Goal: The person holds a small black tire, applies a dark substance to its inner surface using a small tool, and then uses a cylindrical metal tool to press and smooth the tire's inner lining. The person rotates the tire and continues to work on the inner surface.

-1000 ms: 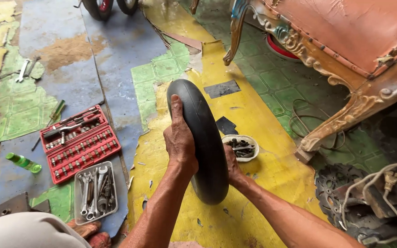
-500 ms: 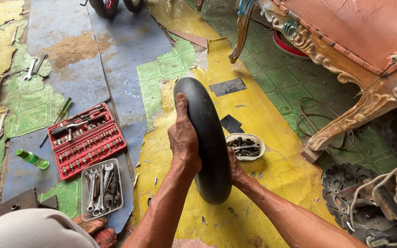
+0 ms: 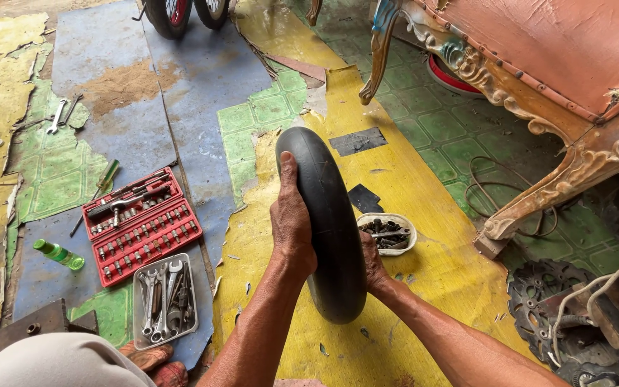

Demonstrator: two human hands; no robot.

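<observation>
A smooth black tyre stands upright on the yellow floor covering, edge-on to me. My left hand presses flat against its left sidewall, thumb up along the tread. On the tyre's right side, my right hand grips it low down, mostly hidden behind the rubber. Both hands hold the tyre between them.
A white bowl of bolts sits just right of the tyre. To the left lie a red socket set, a tray of spanners and a green bottle. An ornate chair stands right; brake disc and cables lie at lower right.
The tyre and both hands keep the same grip. The view has shifted slightly, so the tyre sits a little lower and further right in the picture.
</observation>
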